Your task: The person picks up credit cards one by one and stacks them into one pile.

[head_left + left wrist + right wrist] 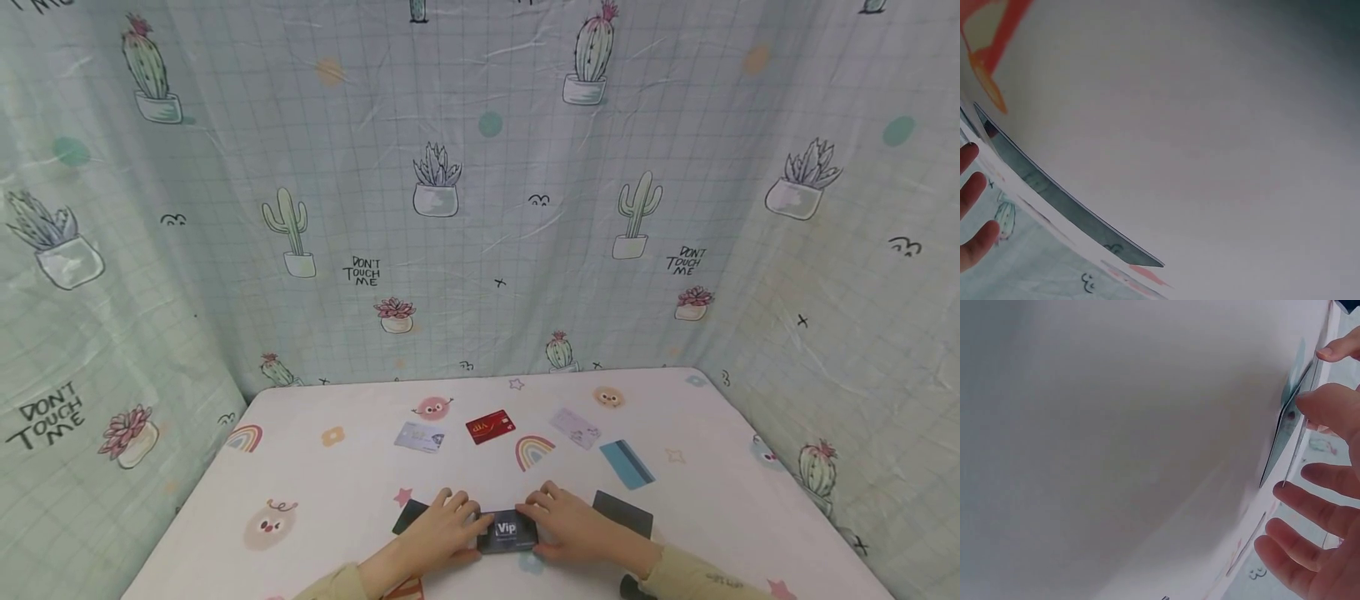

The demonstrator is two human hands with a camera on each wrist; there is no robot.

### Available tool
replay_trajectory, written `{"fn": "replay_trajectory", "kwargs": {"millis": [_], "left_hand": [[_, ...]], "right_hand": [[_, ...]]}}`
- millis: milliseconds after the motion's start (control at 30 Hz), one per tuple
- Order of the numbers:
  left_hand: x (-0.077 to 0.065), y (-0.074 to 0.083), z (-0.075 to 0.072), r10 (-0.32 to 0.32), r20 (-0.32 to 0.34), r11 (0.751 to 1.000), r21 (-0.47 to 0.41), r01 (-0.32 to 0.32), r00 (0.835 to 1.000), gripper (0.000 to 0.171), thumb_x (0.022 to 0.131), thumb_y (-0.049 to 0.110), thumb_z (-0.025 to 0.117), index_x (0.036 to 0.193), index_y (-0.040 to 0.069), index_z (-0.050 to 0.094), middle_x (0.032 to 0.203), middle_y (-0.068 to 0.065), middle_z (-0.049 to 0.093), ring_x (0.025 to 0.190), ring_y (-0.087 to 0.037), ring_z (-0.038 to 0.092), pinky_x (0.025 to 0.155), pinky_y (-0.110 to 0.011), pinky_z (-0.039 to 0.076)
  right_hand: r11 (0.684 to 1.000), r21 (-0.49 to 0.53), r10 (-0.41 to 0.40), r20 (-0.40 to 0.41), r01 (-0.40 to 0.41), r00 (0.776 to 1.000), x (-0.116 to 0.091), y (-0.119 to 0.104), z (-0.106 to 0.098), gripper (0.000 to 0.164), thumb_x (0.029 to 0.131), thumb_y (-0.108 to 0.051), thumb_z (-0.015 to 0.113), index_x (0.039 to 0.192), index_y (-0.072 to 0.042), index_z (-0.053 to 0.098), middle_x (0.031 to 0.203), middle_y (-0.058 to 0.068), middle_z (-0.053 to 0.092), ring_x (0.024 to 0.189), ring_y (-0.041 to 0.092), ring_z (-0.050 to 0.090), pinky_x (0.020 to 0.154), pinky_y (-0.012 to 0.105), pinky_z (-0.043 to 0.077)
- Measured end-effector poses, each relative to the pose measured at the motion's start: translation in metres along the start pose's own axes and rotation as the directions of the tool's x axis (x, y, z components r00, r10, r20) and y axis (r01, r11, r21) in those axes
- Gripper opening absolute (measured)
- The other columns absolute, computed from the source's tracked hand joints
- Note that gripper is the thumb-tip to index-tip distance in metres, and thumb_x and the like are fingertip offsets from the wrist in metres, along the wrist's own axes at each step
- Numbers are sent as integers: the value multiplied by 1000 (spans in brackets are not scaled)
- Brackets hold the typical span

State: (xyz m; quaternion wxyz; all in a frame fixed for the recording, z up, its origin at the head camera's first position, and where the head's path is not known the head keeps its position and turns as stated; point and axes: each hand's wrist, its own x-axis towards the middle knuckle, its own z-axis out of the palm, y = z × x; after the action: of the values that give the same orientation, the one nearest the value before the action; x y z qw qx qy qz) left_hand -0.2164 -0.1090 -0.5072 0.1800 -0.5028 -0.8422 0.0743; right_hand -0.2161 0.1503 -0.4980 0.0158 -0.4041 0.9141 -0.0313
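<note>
Hanging on three sides, one cactus-print curtain [502, 242] walls in one pale, printed table [345, 483]. Toward its near side are two hands, the left hand [441, 532] and the right hand [572, 525], each pinching an end of one Vip card [510, 535] between thumb and fingers, so it spans the gap between them. Wide stretches of the table run out to both side edges. Two dark pieces flank the hands: a left slab [408, 516] and a right slab [627, 512]. Four more cards form a loose arc farther off, all apart and short of the far edge: silver card [420, 438], red card [491, 427], lilac card [576, 428], blue card [627, 464]. One small dark thing [633, 589] peeks out by the right sleeve [686, 578].
</note>
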Motion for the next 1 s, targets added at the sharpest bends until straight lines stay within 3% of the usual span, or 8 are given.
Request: {"fn": "replay_trajectory", "kwargs": {"millis": [367,667,1000], "left_hand": [[0,-1,1,5,22,1000,-26,-5,1000,47,84,51,50,121,23,53,104,4,58,95,-12,48,82,-33,43],[2,-1,2,-22,89,996,-80,29,996,46,85,51,47,122,24,53,107,4,58,97,-12,48,85,-34,43],[2,-2,1,-23,97,995,-94,32,995,45,85,51,47,121,24,53,110,3,57,97,-13,49,84,-34,44]], "right_hand": [[997,-57,-56,-33,54,998,1,1,2,54,81,-45,57,127,-17,46,113,-5,53,94,8,45,79,24,45],[995,-66,-83,-56,79,995,0,1,3,53,81,-43,58,126,-17,47,111,-5,53,93,8,44,78,23,45],[999,-10,-45,-23,45,999,1,4,6,55,81,-46,57,127,-20,45,112,-6,52,95,8,44,81,25,45]]}}
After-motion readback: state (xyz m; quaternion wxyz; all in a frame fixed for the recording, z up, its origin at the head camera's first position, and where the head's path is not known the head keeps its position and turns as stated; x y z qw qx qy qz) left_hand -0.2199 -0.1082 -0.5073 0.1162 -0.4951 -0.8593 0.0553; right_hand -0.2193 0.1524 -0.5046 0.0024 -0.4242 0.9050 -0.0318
